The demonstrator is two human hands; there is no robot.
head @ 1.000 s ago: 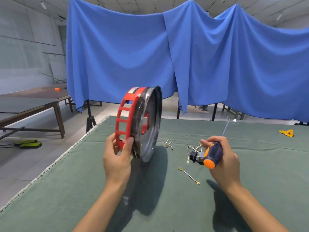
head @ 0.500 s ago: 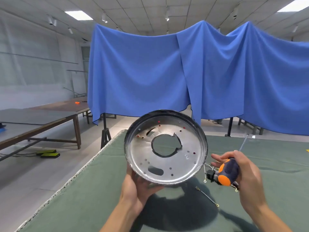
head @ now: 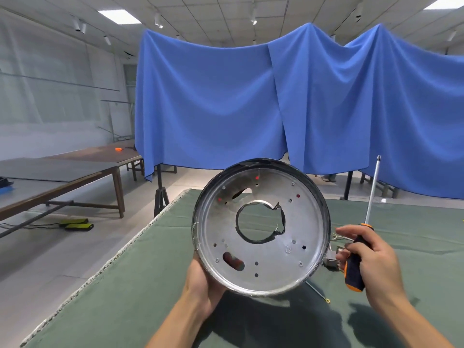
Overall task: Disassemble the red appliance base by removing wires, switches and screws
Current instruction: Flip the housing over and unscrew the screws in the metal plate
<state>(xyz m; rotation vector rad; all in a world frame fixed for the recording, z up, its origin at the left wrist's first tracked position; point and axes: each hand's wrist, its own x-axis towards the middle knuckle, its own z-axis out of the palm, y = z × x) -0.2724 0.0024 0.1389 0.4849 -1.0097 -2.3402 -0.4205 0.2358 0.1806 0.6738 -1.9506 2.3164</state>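
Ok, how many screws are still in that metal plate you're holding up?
4 screws, by the look, near the rim of the plate: upper left, upper right, lower left, lower right. More may hide on the far side.

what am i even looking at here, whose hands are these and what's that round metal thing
There is no machine here: a person wears a camera on the head, so the one view looks forward and down at their own hands. The left hand holds up the appliance base from below, its silvery metal side with a big centre hole facing the camera. The right hand grips a screwdriver with an orange and black handle, shaft pointing up. Below lies a table under a green cloth, with a loose wire and small removed parts partly hidden behind the base. Blue curtains hang behind.
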